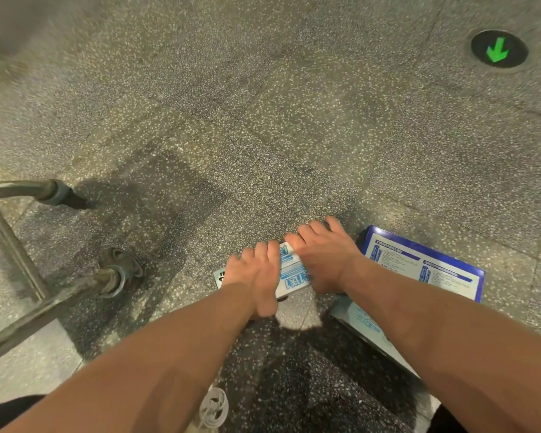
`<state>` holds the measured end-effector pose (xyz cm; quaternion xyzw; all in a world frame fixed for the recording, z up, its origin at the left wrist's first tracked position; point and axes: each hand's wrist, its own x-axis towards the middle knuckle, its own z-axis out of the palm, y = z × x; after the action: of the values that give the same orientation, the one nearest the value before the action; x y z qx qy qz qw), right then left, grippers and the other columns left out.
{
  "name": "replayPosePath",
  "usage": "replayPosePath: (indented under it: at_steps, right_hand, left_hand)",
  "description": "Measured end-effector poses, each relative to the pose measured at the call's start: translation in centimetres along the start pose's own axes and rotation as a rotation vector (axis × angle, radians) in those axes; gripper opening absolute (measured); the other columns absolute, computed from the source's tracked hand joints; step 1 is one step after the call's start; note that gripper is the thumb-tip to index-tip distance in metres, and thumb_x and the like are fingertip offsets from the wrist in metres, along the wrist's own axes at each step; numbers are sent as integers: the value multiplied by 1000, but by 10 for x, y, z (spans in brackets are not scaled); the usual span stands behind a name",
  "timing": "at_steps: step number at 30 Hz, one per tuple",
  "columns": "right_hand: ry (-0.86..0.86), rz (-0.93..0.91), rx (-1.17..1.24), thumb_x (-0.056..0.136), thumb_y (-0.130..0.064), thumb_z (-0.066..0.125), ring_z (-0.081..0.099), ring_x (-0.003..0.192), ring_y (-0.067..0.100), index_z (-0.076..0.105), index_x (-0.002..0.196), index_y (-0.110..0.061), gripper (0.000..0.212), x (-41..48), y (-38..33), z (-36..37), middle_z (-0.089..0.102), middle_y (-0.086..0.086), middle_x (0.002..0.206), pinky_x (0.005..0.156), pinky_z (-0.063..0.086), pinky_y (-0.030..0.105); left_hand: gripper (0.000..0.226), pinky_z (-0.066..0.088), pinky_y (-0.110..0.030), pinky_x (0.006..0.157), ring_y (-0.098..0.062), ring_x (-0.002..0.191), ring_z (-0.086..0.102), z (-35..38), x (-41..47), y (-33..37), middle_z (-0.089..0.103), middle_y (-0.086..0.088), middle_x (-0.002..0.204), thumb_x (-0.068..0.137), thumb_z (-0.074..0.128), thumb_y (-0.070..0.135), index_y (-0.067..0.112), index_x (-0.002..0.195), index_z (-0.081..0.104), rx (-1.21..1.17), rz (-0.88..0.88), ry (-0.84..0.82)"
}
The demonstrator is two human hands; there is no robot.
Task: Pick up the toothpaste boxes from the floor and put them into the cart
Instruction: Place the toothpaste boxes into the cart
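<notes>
A white and blue toothpaste box (291, 271) lies on the speckled floor in front of me. My left hand (253, 276) grips its left part and my right hand (322, 254) grips its right part, fingers curled over the far edge. Another toothpaste box (419, 260), blue-bordered with its printed back up, lies just right of my right hand. Partly hidden under my right forearm is a third box (359, 320). The cart's metal frame (10, 245) and a wheel (119, 271) stand at the left.
The terrazzo floor (263, 104) stretches ahead. A round black floor marker with a green arrow (498, 49) is set in it at the far right. My white shoe (213, 407) shows at the bottom.
</notes>
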<state>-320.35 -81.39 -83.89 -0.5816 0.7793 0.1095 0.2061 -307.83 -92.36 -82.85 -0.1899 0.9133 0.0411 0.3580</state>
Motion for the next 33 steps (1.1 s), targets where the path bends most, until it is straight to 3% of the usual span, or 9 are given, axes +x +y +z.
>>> replayPosePath:
  at_steps: [5, 8, 13, 17, 21, 27, 30, 33]
  right_hand:
    - [27, 53, 21, 88, -36, 67, 43, 129, 25, 31, 146, -18, 70, -22, -6, -33, 48, 3, 134, 117, 21, 59]
    - [34, 77, 2, 83, -39, 71, 43, 129, 25, 30, 146, -22, 77, -52, -14, -84, 48, 1, 134, 116, 22, 58]
    - [7, 66, -53, 80, -47, 72, 37, 136, 28, 17, 150, -22, 92, -133, -35, -221, 41, 4, 143, 117, 21, 57]
    - [4, 51, -65, 81, -36, 72, 38, 136, 26, 19, 148, -21, 87, -217, -55, -362, 41, 4, 142, 116, 24, 55]
    - [101, 50, -86, 74, -26, 69, 47, 120, 27, 32, 137, -17, 73, -306, -77, -499, 47, 5, 128, 107, 32, 55]
    - [283, -28, -158, 47, -45, 83, 52, 85, 26, 54, 117, -18, 80, -396, -114, -644, 56, 4, 98, 77, 38, 44]
    - [328, -82, -239, 64, -58, 72, 52, 106, 28, 42, 138, -20, 88, -417, -146, -701, 54, 4, 119, 90, 37, 49]
    - [370, -91, -277, 75, -50, 71, 46, 119, 27, 32, 143, -22, 84, -437, -191, -748, 46, 4, 129, 99, 33, 49]
  left_hand:
    - [107, 42, -52, 106, -31, 124, 46, -19, -22, -10, 40, -10, 139, 74, 76, 24, 16, 154, 6, 11, 60, 103]
    - [110, 38, -54, 111, -32, 133, 42, -62, -66, -16, 36, -10, 147, 75, 77, 28, 14, 157, 5, 7, 74, 127]
    - [110, 36, -51, 110, -30, 137, 40, -168, -183, -24, 33, -7, 153, 75, 79, 28, 16, 156, 5, -22, 83, 150]
    - [103, 37, -49, 108, -30, 131, 43, -277, -304, -30, 38, -8, 142, 79, 75, 28, 17, 154, 5, -11, 89, 185]
    - [92, 41, -47, 103, -28, 123, 45, -385, -430, -37, 42, -6, 133, 75, 72, 25, 17, 147, 14, -22, 75, 233]
    - [85, 42, -47, 96, -29, 122, 49, -491, -590, -56, 44, -6, 131, 72, 76, 40, 16, 137, 27, -31, -6, 371]
    - [87, 41, -46, 95, -29, 123, 50, -514, -646, -73, 44, -5, 132, 72, 77, 38, 16, 139, 27, -35, -71, 451]
    - [89, 41, -47, 95, -30, 120, 52, -527, -700, -103, 45, -6, 130, 70, 79, 36, 15, 140, 27, -12, -103, 528]
